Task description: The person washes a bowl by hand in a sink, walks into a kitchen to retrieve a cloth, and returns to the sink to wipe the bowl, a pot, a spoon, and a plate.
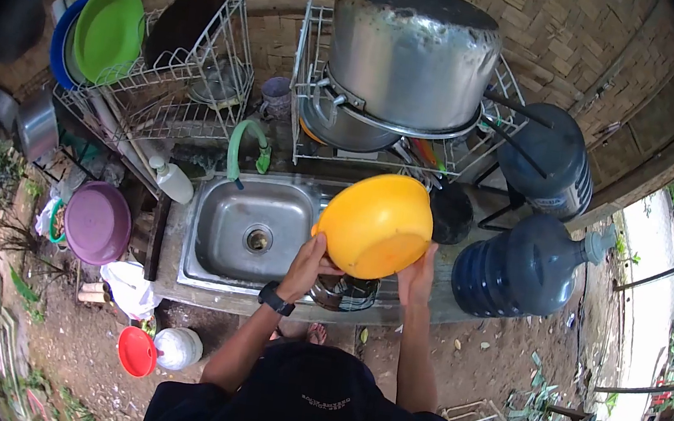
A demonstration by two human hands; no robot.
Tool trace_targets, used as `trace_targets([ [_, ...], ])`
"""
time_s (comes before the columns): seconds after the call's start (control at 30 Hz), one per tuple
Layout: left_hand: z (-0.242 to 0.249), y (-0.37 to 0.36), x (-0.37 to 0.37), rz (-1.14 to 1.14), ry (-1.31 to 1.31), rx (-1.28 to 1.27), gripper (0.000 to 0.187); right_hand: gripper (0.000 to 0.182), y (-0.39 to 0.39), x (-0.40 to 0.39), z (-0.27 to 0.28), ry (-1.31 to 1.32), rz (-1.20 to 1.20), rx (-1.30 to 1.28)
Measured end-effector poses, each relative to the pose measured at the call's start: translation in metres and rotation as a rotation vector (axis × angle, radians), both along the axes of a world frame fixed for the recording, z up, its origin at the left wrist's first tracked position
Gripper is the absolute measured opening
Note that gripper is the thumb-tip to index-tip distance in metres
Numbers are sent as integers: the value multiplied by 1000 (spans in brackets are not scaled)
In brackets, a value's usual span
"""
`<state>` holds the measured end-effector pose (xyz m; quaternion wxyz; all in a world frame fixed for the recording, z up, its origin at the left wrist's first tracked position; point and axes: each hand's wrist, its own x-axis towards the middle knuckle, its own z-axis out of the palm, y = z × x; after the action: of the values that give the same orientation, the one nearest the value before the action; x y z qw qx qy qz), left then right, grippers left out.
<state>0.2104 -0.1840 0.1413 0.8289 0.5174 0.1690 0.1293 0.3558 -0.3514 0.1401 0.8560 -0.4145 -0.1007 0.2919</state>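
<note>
Between my two hands is a yellow plastic basin, tilted so that its outer side and base face me. My left hand, below a black wristwatch, grips its lower left rim. On the lower right edge my right hand holds it too. Parts of the fingers of both hands are hidden behind the basin. Beneath it, partly covered, a metal pan or bowl rests on the counter. The steel sink lies left of the basin, with a green hose at its back edge.
A large upturned pot sits on a wire rack behind the basin. Blue water jugs stand at the right. Another dish rack with a green bowl is at the left, near a white bottle and a purple basin.
</note>
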Motion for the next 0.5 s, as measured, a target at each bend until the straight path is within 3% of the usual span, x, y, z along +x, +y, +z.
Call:
trace_targets([
  [0.07,18,-1,15,139,50,26,56,66,3,4,3,-113,-22,-59],
  [0.17,31,-5,35,249,27,51,55,60,6,15,24,-121,-81,-436],
  [0.33,31,-6,76,302,-92,335,71,57,20,53,37,-23,-172,-412],
  [0.47,32,7,121,427,-141,739,72,63,31,88,42,1,-240,-367],
  [0.5,35,11,132,370,-96,753,59,63,35,97,46,12,-252,-379],
])
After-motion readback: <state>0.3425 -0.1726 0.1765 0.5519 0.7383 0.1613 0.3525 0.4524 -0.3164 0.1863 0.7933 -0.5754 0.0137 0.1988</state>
